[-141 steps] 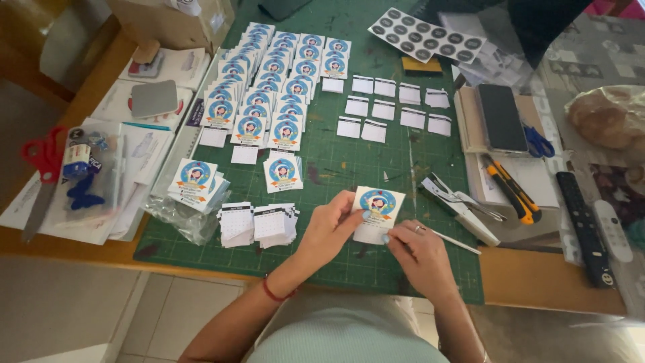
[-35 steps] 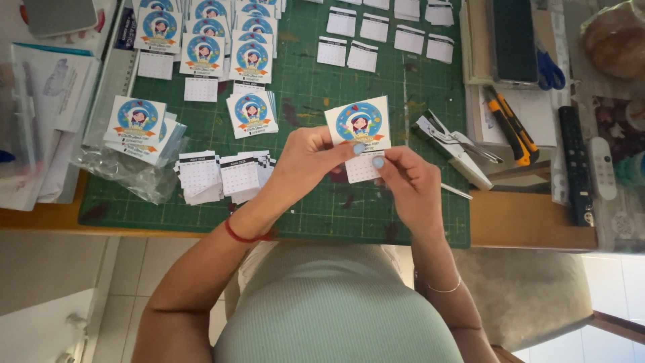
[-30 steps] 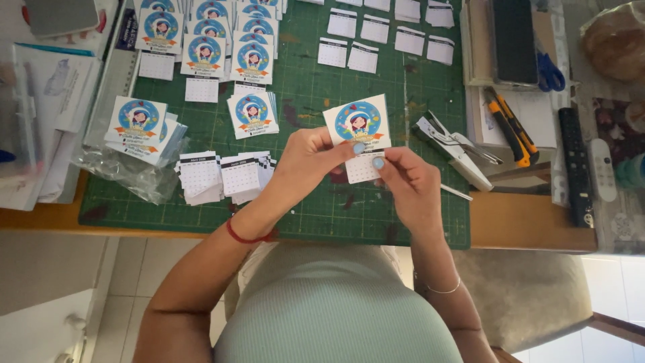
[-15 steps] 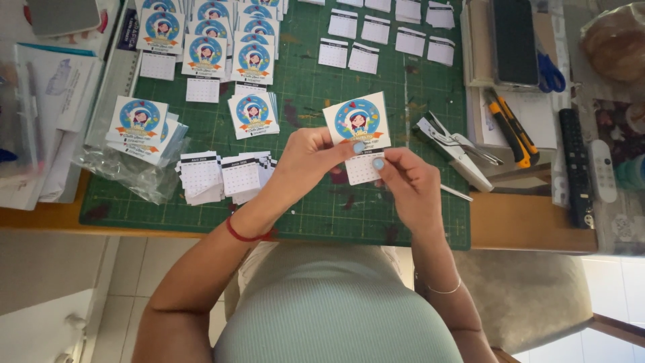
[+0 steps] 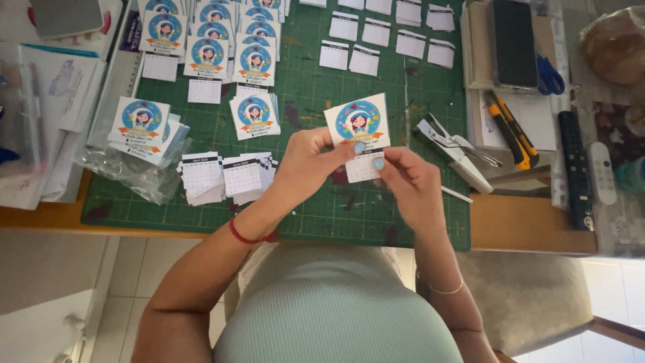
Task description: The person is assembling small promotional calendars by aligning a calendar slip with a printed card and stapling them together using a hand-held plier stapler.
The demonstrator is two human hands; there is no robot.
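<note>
Both hands are holding one small printed card [image 5: 358, 121] just above the green cutting mat [image 5: 316, 202], and a little white calendar pad [image 5: 363, 166] is sitting against the card's lower edge. The left hand [image 5: 310, 161] is pinching the card's lower left side between thumb and fingers, while the right hand [image 5: 408, 180] is pressing thumb and forefinger closed on the pad, right where it is meeting the card. Compared with the view about a second back, almost nothing is shifting — card, pad and both hands are staying in the same spot, so the pad is apparently being held firm against the card rather than moved about. Several seconds back the same pair was lying low on the mat; now it is raised and tilted towards the camera. To the left, two stacks of loose pads [image 5: 225, 178] are lying beside a pile of cards on clear plastic bags [image 5: 142, 128], and rows of finished cards [image 5: 208, 40] are filling the mat's far corner — a white stapler [image 5: 455, 153] is resting just right of the hands.
</note>
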